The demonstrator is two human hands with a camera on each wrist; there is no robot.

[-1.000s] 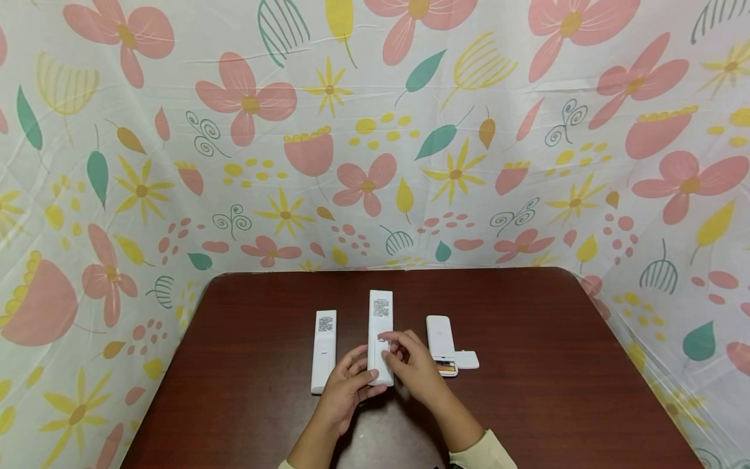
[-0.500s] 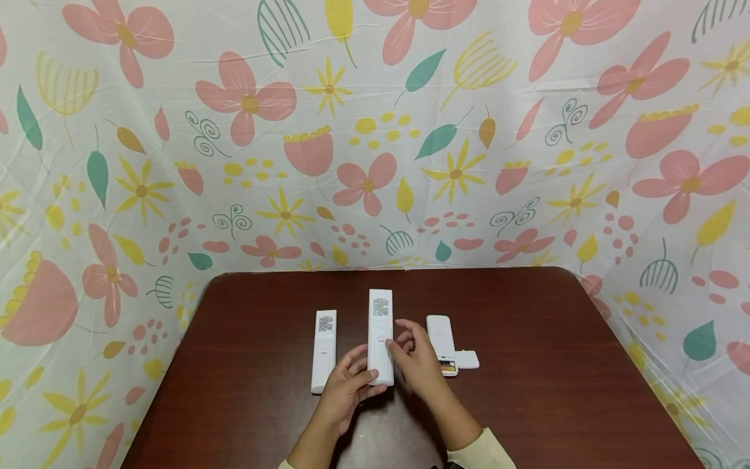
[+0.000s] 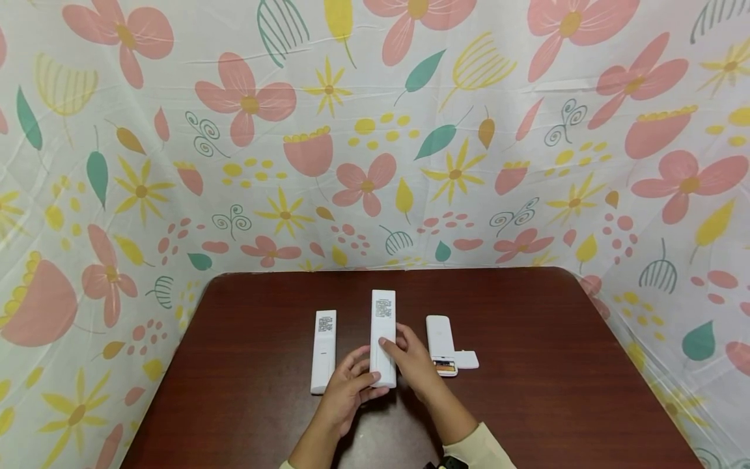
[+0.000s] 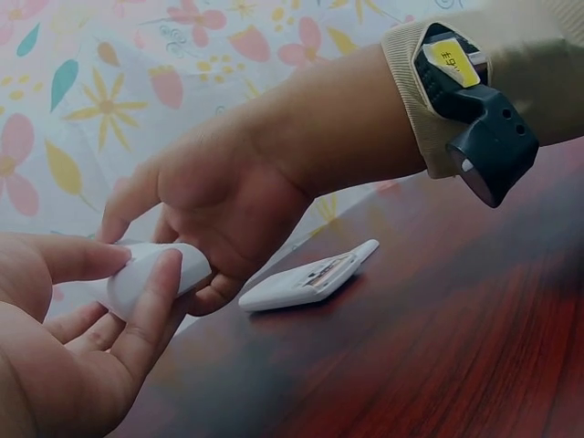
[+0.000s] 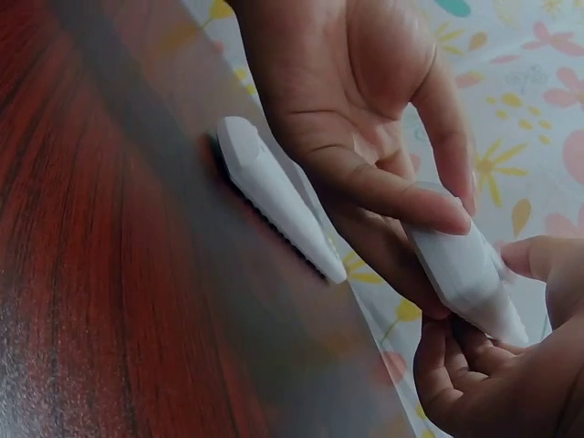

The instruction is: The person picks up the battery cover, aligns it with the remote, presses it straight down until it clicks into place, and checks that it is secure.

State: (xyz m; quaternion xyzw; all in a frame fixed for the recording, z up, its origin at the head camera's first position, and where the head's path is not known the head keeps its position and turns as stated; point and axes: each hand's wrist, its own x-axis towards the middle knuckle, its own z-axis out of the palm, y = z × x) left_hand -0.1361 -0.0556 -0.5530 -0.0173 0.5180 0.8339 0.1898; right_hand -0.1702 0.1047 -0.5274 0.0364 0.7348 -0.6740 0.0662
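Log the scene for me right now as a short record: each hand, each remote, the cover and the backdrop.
Left hand: grips the middle remote near its lower end
Right hand: grips the same remote, its thumb on the back
Middle remote: back up, raised off the table
Left remote: on the table, back up, untouched
Right remote: on the table, lower end open, what look like batteries inside
White cover: beside the right remote; attachment unclear
Backdrop: white cloth, floral print
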